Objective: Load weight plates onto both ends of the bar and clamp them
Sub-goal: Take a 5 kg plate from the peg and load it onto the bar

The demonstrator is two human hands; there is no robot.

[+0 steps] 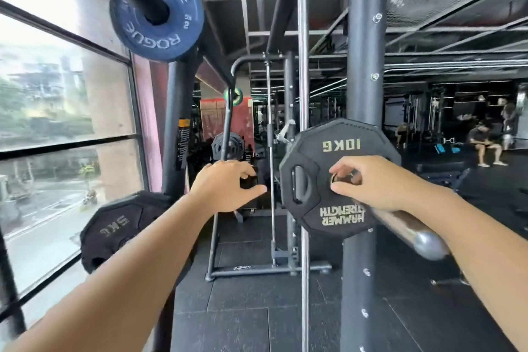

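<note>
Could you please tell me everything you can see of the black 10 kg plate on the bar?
The 10 kg plate is black, many-sided and looks rubber-coated, with a grip slot on its left side and pale lettering that reads upside down. It stands upright on the shiny bar sleeve, in front of a dark rack post. The right hand has its fingers at the plate's centre hole.

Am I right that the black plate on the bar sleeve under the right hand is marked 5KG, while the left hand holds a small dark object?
Not quite. In the head view the black plate on the bar sleeve under the right hand reads 10KG, printed upside down; the 5KG plate sits lower left. The left hand does hold a small dark object.
</note>
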